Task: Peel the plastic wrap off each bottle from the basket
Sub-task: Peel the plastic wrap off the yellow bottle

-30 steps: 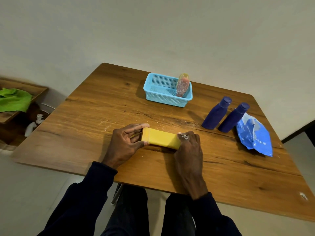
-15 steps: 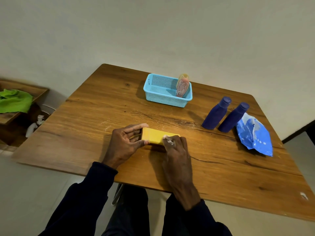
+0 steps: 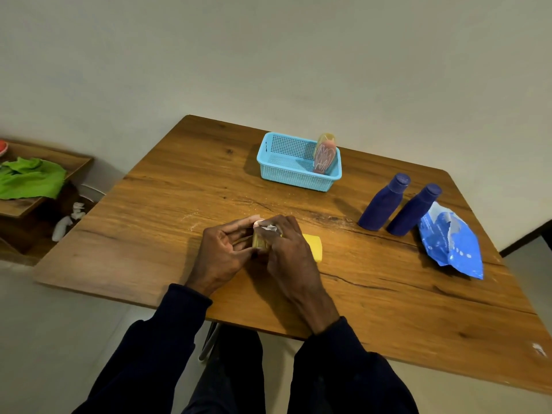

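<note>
Most of the one yellow plastic bottle (image 3: pixel 313 248) is hidden. It lies on its side on the wooden counter (image 3: pixel 388 309) near the front edge, and only its right end shows past the knuckles. The left hand (image 3: pixel 222 255) has its fingers curled round the bottle's left end. The right hand (image 3: pixel 288 252) lies over the middle, its fingers pinching a crumpled scrap of whitish plastic wrap (image 3: pixel 266 228) at that same end. How much wrap is left on the bottle cannot be made out. Both dark sleeves are cut off by the lower edge.

At the far side sits one light blue mesh basket (image 3: pixel 270 171), with one pink bottle (image 3: pixel 325 155) leaning in its right corner. Pale streaks on it suggest film, though this is hard to tell. To the right two dark blue bottles (image 3: pixel 383 203) stand upright side by side, with one crumpled blue plastic wrapper (image 3: pixel 451 243) just beside them. At far left, one green cloth (image 3: pixel 30 177) lies on a low wooden shelf (image 3: pixel 18 207), which is partly cut off.
</note>
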